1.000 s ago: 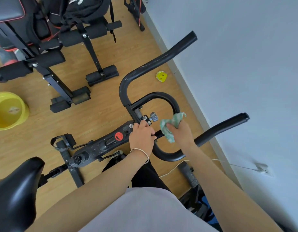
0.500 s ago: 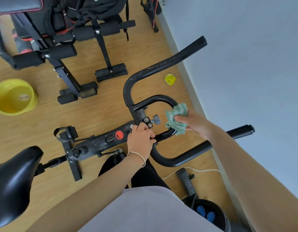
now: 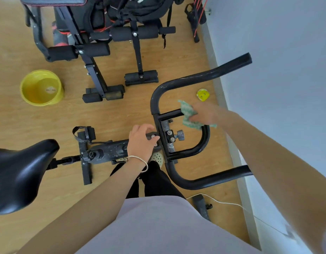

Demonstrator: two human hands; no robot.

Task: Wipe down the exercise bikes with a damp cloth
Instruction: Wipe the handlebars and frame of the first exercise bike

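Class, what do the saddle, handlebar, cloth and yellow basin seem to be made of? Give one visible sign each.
Saddle: smooth, glossy black cover, probably vinyl or plastic; it shows highlights.
Handlebar: metal tube, apparently painted black; the bend shows scuffs.
Cloth: soft fabric, green-white; it crumples in the right hand.
Yellow basin: likely plastic; uniform glossy colour.

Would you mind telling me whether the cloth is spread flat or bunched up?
Bunched up: the green cloth shows crumpled folds, held by the right hand.
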